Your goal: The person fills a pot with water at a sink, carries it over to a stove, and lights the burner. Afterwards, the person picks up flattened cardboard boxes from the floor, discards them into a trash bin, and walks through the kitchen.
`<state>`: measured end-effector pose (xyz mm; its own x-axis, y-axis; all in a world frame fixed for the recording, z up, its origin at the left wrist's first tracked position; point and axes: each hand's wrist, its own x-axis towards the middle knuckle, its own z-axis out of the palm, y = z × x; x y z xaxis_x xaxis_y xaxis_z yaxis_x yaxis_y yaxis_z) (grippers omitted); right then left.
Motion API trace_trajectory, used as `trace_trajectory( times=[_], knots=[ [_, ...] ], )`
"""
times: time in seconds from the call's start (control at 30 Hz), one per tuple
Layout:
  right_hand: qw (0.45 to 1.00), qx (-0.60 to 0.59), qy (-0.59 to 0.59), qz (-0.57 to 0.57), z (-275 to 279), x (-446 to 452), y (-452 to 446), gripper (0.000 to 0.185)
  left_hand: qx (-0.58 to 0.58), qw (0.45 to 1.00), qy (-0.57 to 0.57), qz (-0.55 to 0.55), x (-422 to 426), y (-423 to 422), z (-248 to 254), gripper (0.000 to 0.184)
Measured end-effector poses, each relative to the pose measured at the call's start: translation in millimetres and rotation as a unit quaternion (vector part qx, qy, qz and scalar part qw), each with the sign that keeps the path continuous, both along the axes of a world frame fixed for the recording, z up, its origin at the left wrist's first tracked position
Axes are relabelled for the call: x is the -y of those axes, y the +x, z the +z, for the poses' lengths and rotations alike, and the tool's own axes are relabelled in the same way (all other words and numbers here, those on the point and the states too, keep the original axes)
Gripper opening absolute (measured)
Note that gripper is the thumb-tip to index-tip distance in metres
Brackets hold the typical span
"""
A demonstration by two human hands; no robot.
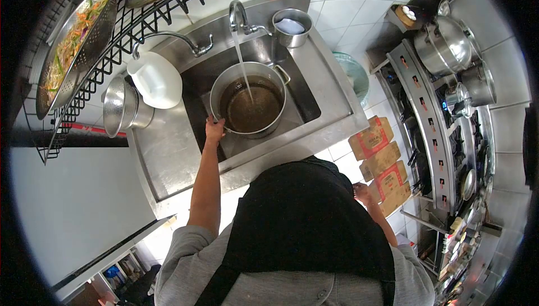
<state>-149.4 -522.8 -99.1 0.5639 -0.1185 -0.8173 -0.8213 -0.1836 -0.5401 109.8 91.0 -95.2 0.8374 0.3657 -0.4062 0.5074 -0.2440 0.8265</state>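
A large metal cooking pot (215, 101) stands in the sink, with brownish water inside. Water runs into it from a curved faucet (238, 17). My left hand (214, 130) grips the pot at its lower-left side, where the handle would be; the opposite loop handle shows at the upper right. My right hand (365, 193) hangs low beside the black apron (314, 216), away from the sink. Its fingers are partly hidden, and I cannot make out anything in them.
Left of the steel sink (303, 106) stand a white plastic jug (154, 80) and metal pots (120, 106). A small pot (292, 28) sits at the back right. Overhead, a black wire rack (120, 36) holds a strainer of shredded vegetables (76, 42). Cardboard (382, 163) and a stove (429, 120) lie right.
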Motion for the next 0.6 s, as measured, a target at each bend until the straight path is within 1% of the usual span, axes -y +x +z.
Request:
trace_trajectory(
  times=[0.1, 0.3, 0.4, 0.5, 0.6],
  knots=[
    [1.000, 0.001, 0.015, -0.009, 1.7, -3.3, -1.3, 0.021, -0.018, 1.000, -0.005, -0.004, -0.4, 0.7, 1.2, 0.063],
    [1.000, 0.010, 0.013, 0.006, 6.8, -7.5, 0.0, 0.023, -0.005, 1.000, -0.007, -0.005, -1.1, 1.3, -2.3, 0.062],
    [0.999, 0.021, 0.029, 0.028, 7.0, -5.0, -0.1, 0.024, -0.001, 1.000, -0.017, -0.005, -1.2, 1.0, -2.5, 0.062],
    [0.999, 0.013, 0.033, 0.002, 10.0, -6.6, -0.1, 0.021, -0.012, 1.000, -0.017, -0.007, 1.3, -0.4, 4.7, 0.061],
    [0.998, 0.033, 0.027, 0.042, 11.4, -5.4, 0.3, 0.021, -0.017, 1.000, 0.006, -0.004, 1.7, 2.3, 3.0, 0.060]
  ],
)
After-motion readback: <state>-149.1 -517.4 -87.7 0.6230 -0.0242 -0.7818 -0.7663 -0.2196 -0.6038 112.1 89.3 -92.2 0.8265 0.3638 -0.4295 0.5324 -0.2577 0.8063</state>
